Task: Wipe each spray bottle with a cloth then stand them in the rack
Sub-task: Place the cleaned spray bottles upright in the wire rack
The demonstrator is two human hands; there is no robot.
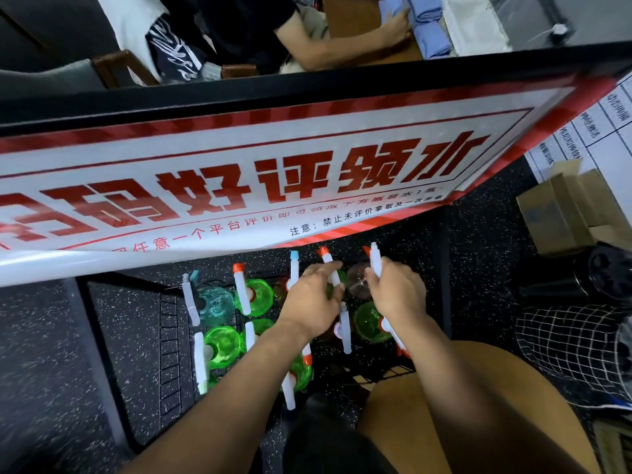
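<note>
Seen from above, two bare forearms reach down into a black wire rack [169, 340] standing on dark speckled flooring [44, 354]. The rack is crowded with upright spray bottles, mostly green ones [222, 343] with white trigger heads, plus a teal bottle [215, 304] at its far left. The left hand [313, 302] pinches the white trigger head of a red-tipped sprayer [330, 265] between thumb and fingers. Just beside it, the right hand [398, 290] is wrapped around the white head of a pinkish bottle [359, 280] at the rack's far right. Beyond, a red-and-white banner [273, 172] overhangs the rack, with another person's arm [345, 46] farther back.
</note>
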